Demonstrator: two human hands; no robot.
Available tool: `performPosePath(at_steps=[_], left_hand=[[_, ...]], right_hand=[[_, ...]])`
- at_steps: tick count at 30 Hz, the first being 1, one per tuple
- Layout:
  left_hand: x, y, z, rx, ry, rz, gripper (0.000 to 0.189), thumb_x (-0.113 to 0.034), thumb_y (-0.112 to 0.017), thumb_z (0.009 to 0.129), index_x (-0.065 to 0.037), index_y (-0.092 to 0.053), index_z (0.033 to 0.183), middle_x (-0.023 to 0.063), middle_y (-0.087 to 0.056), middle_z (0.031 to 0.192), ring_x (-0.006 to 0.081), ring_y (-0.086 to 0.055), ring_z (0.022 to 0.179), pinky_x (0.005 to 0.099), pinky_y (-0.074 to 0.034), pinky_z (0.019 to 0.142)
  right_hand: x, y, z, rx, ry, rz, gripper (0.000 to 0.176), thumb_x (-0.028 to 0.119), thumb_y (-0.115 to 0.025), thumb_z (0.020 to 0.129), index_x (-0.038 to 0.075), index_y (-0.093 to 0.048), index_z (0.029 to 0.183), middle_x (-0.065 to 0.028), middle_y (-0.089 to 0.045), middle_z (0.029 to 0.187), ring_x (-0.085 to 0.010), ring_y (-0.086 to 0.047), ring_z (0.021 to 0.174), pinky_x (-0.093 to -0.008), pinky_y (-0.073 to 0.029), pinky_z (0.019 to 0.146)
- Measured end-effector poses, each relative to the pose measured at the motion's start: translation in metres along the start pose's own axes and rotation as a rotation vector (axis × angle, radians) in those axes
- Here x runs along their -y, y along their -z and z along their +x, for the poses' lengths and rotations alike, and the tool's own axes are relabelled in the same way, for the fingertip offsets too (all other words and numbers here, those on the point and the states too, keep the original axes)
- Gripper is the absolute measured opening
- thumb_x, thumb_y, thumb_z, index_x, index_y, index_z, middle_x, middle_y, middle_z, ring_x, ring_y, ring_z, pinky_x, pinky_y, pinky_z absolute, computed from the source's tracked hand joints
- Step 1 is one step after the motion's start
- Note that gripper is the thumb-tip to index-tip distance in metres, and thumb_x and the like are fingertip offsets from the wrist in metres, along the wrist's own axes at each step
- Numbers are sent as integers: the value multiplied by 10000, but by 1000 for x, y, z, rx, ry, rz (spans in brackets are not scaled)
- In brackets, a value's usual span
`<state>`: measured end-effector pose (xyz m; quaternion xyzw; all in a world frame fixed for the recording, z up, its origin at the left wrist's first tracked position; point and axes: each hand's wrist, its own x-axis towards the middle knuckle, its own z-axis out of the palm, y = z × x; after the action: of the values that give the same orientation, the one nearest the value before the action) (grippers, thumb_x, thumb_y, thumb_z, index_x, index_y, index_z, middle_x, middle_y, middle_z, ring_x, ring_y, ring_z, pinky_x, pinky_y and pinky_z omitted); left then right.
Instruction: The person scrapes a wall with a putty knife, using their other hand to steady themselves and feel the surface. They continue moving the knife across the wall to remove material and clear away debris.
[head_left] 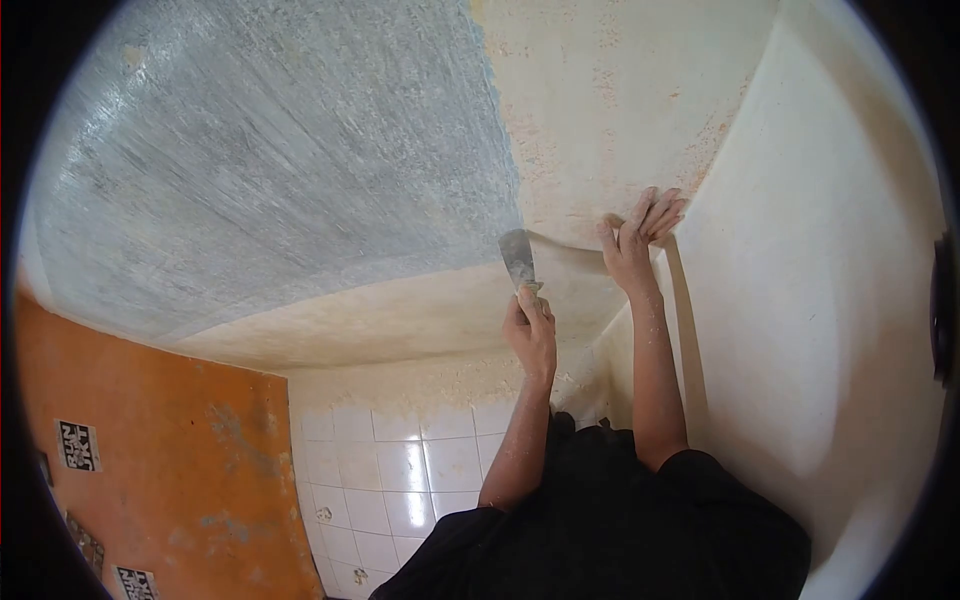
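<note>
My left hand (530, 325) is closed round the handle of a putty knife (517, 258), whose flat metal blade points up at the wall. The blade lies by the lower corner of a grey, scraped patch (300, 150), where it meets a cream-coloured surface (620, 90). To the right, my right hand (640, 240) rests against the cream surface near the corner, fingers spread and dusty. It holds nothing that I can see. Peeling marks and reddish specks show on the cream surface above it.
A smooth white wall (820, 250) runs down the right side. At the lower left stand an orange wall (150, 440) with black-and-white stickers (77, 445) and white tiles (385, 465). A dark object (942, 310) sits at the far right edge.
</note>
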<state>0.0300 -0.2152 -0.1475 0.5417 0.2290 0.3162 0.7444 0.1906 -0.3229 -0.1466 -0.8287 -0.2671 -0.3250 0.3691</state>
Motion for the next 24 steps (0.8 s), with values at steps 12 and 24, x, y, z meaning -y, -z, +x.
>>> performPosePath(at_steps=[12,24], left_hand=[[-33,-16,2,-4,2,-53,389,-355,-482,1048,8,-614,1004,-26,-485,686,23,-410,567,183,-322,485],[-33,-5,12,6,-142,9,437,-409,-475,1040,-4,-639,1053,-20,-494,647,26,-408,470,181,-296,407]], right_hand=[[2,2,-1,22,-21,-6,957,454,-527,985,49,141,1536,-338,268,1526,-531,331,1368,-682,218,1033],[-2,3,-1,25,-25,-20,944,482,-501,990,6,109,1532,-350,264,1521,-525,340,1365,-669,226,1037]])
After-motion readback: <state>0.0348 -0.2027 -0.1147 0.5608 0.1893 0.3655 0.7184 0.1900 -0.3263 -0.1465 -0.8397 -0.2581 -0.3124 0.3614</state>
